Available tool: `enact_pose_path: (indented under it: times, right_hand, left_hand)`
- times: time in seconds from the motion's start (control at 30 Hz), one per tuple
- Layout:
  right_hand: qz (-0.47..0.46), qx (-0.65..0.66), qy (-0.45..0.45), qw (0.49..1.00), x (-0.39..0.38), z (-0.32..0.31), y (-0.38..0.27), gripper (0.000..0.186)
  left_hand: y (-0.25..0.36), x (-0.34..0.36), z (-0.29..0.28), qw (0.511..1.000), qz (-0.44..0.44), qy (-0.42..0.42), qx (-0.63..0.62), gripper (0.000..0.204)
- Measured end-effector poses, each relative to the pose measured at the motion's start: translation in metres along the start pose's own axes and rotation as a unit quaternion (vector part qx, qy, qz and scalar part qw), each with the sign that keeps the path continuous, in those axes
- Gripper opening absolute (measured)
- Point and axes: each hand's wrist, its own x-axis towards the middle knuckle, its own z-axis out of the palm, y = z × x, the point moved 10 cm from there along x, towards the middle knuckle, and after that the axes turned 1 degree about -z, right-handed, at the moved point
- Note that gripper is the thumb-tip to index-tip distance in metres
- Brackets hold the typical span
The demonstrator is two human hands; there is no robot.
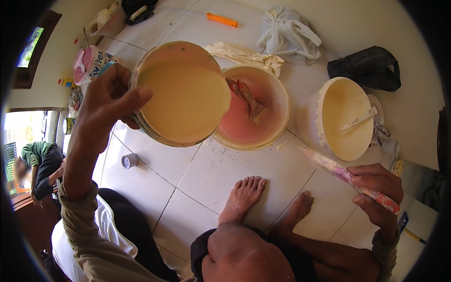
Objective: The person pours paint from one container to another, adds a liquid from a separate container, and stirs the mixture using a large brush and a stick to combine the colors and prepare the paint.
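My left hand (120, 101) grips a round container (178, 94) of cream paint by its left side, tilted and overlapping a bucket (279, 110) behind it. That bucket holds pink liquid and stained tools (249, 101) I cannot make out clearly. My right hand (378, 190) is closed on a paint-smeared stick (324, 160), pink toward its handle, held low at the right. A white bucket (307, 115) of cream paint stands at the right, a flat pale scraper (357, 120) across its opening.
An orange-handled roller frame (221, 19), white plastic bag (286, 37), black bag (361, 75) and pink-stained bucket (87, 66) lie around the back. A small grey can (129, 160) stands on the tiles. My bare feet (242, 197) are near the buckets. Another person (42, 164) is at far left.
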Motion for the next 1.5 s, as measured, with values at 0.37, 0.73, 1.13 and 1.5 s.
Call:
enact_pose_path:
  times: [0.37,0.73,1.13,1.5]
  right_hand:
    - [0.006,0.006,-0.001,1.0,-0.003,0.0,0.003,0.032]
    - [0.011,0.028,-0.003,1.0,-0.011,0.003,0.01,0.031]
    - [0.017,0.022,-0.006,1.0,-0.013,0.004,0.004,0.031]
    - [-0.006,0.008,-0.002,1.0,-0.015,0.004,-0.004,0.031]
  left_hand:
    - [0.038,0.013,0.019,0.993,0.024,0.001,0.111,0.043]
    - [0.05,0.019,0.032,0.987,0.057,0.0,0.15,0.043]
    - [0.063,-0.01,0.045,0.943,0.126,0.033,0.307,0.039]
    - [0.083,-0.048,0.083,0.902,0.247,0.028,0.353,0.045]
